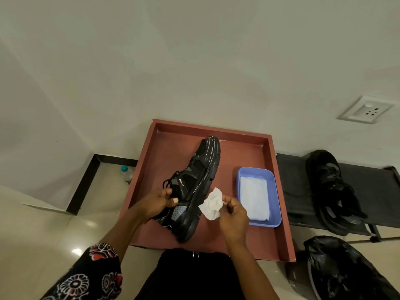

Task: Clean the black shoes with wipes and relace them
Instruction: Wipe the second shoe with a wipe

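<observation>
Head view: hands [159, 202] grip matte shoe [191, 187], crumpled wipe [212, 203].

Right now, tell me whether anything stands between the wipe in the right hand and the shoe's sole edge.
Nothing visible does. The right hand pinches the crumpled wipe just beside the black shoe, which the left hand holds tilted over the red tray. Only open air separates them.
</observation>
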